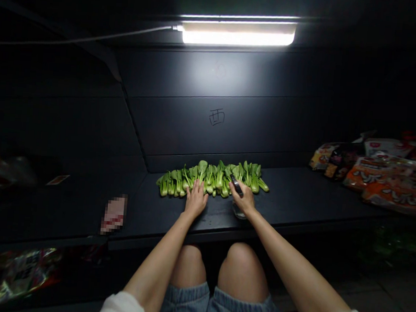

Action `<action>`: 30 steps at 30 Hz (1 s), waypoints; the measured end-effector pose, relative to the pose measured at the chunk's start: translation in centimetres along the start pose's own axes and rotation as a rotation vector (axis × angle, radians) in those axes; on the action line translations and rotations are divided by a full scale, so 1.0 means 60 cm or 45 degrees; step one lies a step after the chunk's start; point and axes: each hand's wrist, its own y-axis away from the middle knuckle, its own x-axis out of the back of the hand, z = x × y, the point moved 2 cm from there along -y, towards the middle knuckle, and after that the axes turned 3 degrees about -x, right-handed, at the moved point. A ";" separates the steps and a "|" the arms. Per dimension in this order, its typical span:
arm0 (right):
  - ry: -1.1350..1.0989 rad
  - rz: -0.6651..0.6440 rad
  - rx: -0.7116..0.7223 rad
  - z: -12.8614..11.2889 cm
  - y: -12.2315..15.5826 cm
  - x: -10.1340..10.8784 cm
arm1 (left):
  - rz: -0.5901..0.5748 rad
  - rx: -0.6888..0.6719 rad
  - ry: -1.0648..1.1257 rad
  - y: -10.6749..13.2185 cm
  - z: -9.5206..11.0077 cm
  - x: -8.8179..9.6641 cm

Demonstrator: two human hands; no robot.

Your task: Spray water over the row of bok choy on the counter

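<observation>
Small green bok choy (212, 176) lie side by side in a long row on the dark shelf (283, 200), leaves toward the back panel and pale stems toward me. My left hand (195, 199) rests at the front of the row, left of its middle, palm down with the fingers stretched out over the stems. In my right hand (245, 200) is a spray bottle (237, 186) with a black head and a clear base. It is held at the row's front edge, right of the middle. My hand hides most of the bottle's body.
A lit lamp (239, 36) with a white cable (131, 33) hangs above. Packaged snack bags (389, 177) are piled at the right. On the left lie a small card (58, 180) and a blurred-out item (114, 214). A shiny package (24, 271) sits below the shelf.
</observation>
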 end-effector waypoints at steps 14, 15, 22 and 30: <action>0.186 -0.056 0.052 0.001 0.008 0.017 | -0.038 0.009 0.018 -0.006 0.021 -0.002; 0.183 -0.074 0.062 0.000 0.008 0.018 | -0.043 0.011 0.016 -0.006 0.022 -0.001; 0.190 -0.094 0.006 -0.001 0.009 0.028 | -0.060 0.004 -0.014 -0.006 0.023 0.004; 0.190 0.015 -0.041 0.016 0.013 0.049 | -0.097 0.027 -0.004 -0.011 0.035 0.004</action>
